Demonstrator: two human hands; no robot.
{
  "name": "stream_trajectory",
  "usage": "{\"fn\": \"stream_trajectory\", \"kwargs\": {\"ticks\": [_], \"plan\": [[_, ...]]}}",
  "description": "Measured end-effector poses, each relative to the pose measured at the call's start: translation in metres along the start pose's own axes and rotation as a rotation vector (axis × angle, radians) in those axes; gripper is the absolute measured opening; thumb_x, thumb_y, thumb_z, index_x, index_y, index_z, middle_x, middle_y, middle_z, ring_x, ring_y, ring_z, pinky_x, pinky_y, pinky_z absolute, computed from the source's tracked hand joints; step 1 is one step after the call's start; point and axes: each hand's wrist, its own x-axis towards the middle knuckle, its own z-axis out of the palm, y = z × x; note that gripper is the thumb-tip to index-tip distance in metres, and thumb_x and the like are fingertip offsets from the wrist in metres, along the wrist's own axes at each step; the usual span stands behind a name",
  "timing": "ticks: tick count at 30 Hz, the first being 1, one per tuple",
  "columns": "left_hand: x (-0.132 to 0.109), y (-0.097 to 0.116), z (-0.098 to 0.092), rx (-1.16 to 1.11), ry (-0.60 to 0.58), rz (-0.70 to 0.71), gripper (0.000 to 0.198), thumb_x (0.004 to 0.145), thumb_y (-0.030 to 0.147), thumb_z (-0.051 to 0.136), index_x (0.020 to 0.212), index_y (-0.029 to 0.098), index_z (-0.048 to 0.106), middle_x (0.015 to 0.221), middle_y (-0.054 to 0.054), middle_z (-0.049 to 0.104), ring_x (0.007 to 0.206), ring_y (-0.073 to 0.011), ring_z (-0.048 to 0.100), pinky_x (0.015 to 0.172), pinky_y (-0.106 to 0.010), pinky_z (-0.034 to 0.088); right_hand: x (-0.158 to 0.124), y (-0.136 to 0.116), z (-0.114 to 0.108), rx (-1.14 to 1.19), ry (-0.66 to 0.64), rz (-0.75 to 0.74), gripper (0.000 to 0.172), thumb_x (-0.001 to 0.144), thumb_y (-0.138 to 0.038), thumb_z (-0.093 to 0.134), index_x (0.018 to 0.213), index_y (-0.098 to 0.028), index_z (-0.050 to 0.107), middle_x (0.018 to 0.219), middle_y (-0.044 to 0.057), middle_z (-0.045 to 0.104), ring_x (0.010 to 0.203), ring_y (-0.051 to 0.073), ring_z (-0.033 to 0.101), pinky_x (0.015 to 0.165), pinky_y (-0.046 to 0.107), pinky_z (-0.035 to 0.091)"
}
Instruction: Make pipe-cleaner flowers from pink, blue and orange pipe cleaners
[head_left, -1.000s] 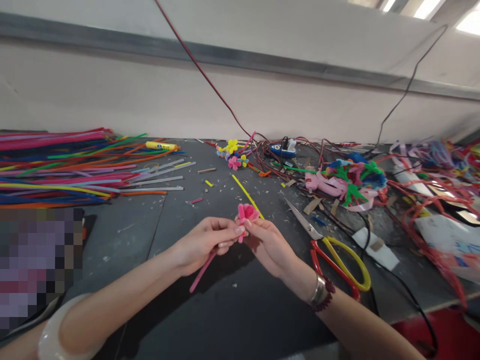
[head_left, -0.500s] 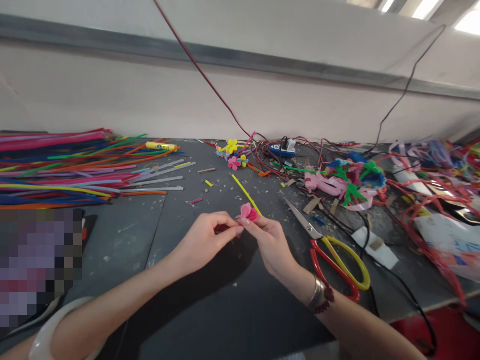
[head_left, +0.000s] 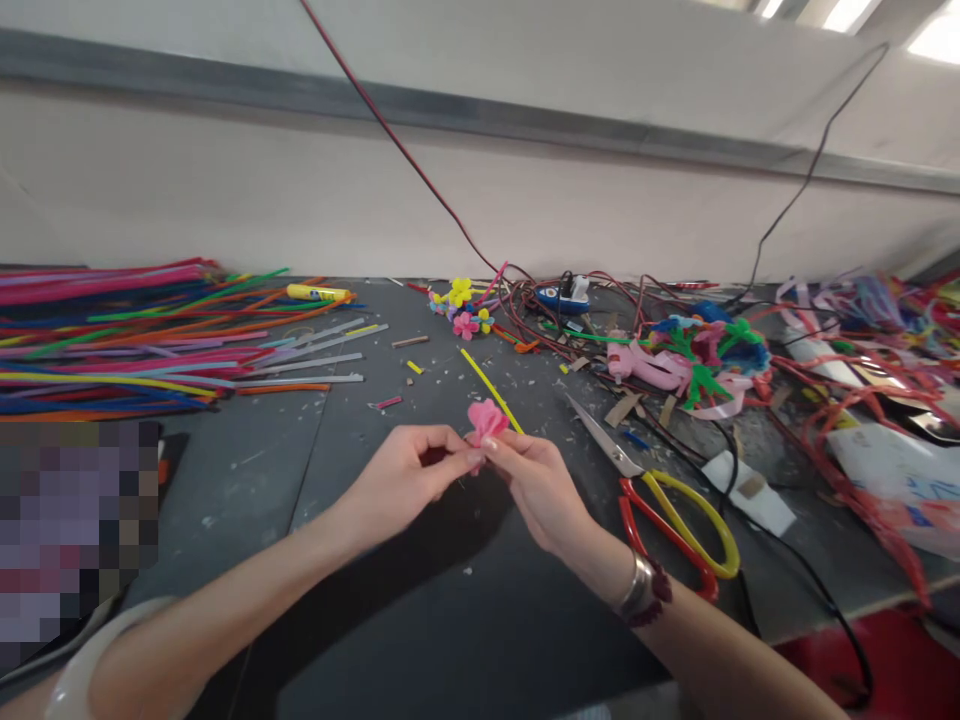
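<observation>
Yellow tube (head_left: pixel 319 294) at ten o'clock bears unreadable print; left hand (head_left: pixel 405 475) and right hand (head_left: pixel 546 490) pinch a pink flower (head_left: pixel 486 418) in their fingers (head_left: pixel 510 455).

We've a pink flwr (head_left: pixel 487 417); our scissors (head_left: pixel 628 466) have red + yel. handles (head_left: pixel 726 571). Tbl (head_left: pixel 240 500): dk grey w/ wht specks (head_left: pixel 468 571).

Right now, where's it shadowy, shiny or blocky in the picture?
Head view: a shadow darkens the table below the left fingers; head view: the silver bracelet gleams and the top-right light glares; head view: coarse squares cover a patch at lower left.
</observation>
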Motion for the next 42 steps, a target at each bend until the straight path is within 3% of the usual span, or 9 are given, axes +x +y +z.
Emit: {"fn": "stream_trajectory", "kwargs": {"ticks": [4, 8, 12, 18, 21, 29, 33, 37, 42], "plan": [[-0.003, -0.001, 0.003, 0.584, 0.22, 0.364, 0.018, 0.08, 0.018, 0.05, 0.066, 0.013, 0.059, 0.067, -0.001, 0.053, 0.061, -0.0112, 0.048, 0.057, -0.023, 0.037, -0.003, -0.001, 0.003, -0.269, 0.148, -0.164, 0.007, 0.066, -0.024, 0.07, 0.069, -0.018, 0.068, 0.072, 0.0, 0.064, 0.072, 0.013, 0.055, 0.071, 0.025, 0.042], [-0.003, -0.007, 0.006, 0.683, 0.209, 0.461, 0.017, 0.082, 0.017, 0.048, 0.074, 0.014, 0.063, 0.074, -0.002, 0.056, 0.066, -0.0124, 0.052, 0.063, -0.024, 0.039, -0.002, 0.001, 0.002, -0.379, 0.194, -0.222, 0.01, 0.07, -0.027, 0.066, 0.071, -0.017, 0.068, 0.074, 0.001, 0.063, 0.076, 0.015, 0.055, 0.074, 0.028, 0.041], [0.0, 0.0, 0.001, 0.415, 0.117, 0.223, 0.017, 0.08, 0.025, 0.053, 0.076, 0.015, 0.065, 0.068, -0.001, 0.056, 0.059, -0.0109, 0.05, 0.056, -0.022, 0.038, 0.003, 0.002, -0.001, -0.147, 0.098, -0.131, 0.012, 0.072, -0.028, 0.064, 0.077, -0.017, 0.069, 0.074, 0.001, 0.065, 0.076, 0.014, 0.056, 0.078, 0.028, 0.041], [0.004, -0.001, -0.006, -0.359, -0.27, -0.251, 0.023, 0.076, 0.03, 0.06, 0.064, 0.01, 0.056, 0.054, 0.005, 0.037, 0.043, -0.0027, 0.02, 0.038, -0.016, 0.015, 0.002, -0.005, -0.001, 0.162, -0.093, 0.066, 0.013, 0.072, -0.029, 0.065, 0.073, -0.017, 0.07, 0.068, 0.0, 0.065, 0.063, 0.009, 0.055, 0.068, 0.022, 0.042], [0.004, -0.006, -0.003, -0.584, -0.377, -0.313, 0.02, 0.071, 0.027, 0.064, 0.067, 0.01, 0.055, 0.059, 0.005, 0.035, 0.043, -0.0019, 0.013, 0.037, -0.016, 0.009, 0.001, -0.005, -0.001, 0.219, -0.154, 0.131, 0.013, 0.07, -0.03, 0.066, 0.07, -0.018, 0.07, 0.068, -0.001, 0.065, 0.06, 0.008, 0.054, 0.063, 0.021, 0.043], [-0.004, 0.001, 0.006, 0.438, 0.227, 0.229, 0.02, 0.08, 0.024, 0.051, 0.064, 0.014, 0.056, 0.062, 0.001, 0.048, 0.055, -0.0096, 0.044, 0.053, -0.022, 0.034, -0.001, 0.003, 0.001, -0.251, 0.155, -0.14, 0.012, 0.067, -0.027, 0.069, 0.075, -0.018, 0.069, 0.073, 0.0, 0.067, 0.071, 0.014, 0.058, 0.073, 0.027, 0.043], [-0.004, -0.006, 0.009, 0.613, 0.272, 0.409, 0.016, 0.08, 0.018, 0.049, 0.069, 0.014, 0.059, 0.071, -0.002, 0.054, 0.065, -0.0119, 0.05, 0.062, -0.024, 0.038, -0.003, 0.005, 0.003, -0.349, 0.217, -0.209, 0.013, 0.07, -0.028, 0.065, 0.076, -0.017, 0.069, 0.075, 0.002, 0.067, 0.074, 0.016, 0.059, 0.073, 0.03, 0.044], [0.001, -0.002, 0.005, 0.299, 0.129, 0.15, 0.017, 0.079, 0.027, 0.054, 0.07, 0.014, 0.062, 0.061, 0.0, 0.053, 0.056, -0.0101, 0.048, 0.052, -0.021, 0.036, -0.001, 0.002, 0.003, -0.238, 0.13, -0.191, 0.014, 0.074, -0.028, 0.061, 0.077, -0.018, 0.07, 0.076, 0.003, 0.067, 0.079, 0.016, 0.059, 0.08, 0.031, 0.043], [0.006, 0.002, 0.001, -0.463, -0.193, -0.267, 0.019, 0.072, 0.027, 0.063, 0.067, 0.01, 0.059, 0.055, 0.005, 0.037, 0.042, -0.002, 0.021, 0.036, -0.016, 0.012, 0.002, -0.003, 0.0, 0.076, -0.039, -0.007, 0.013, 0.074, -0.028, 0.062, 0.073, -0.018, 0.07, 0.085, 0.003, 0.067, 0.074, 0.011, 0.057, 0.075, 0.025, 0.043]]}}
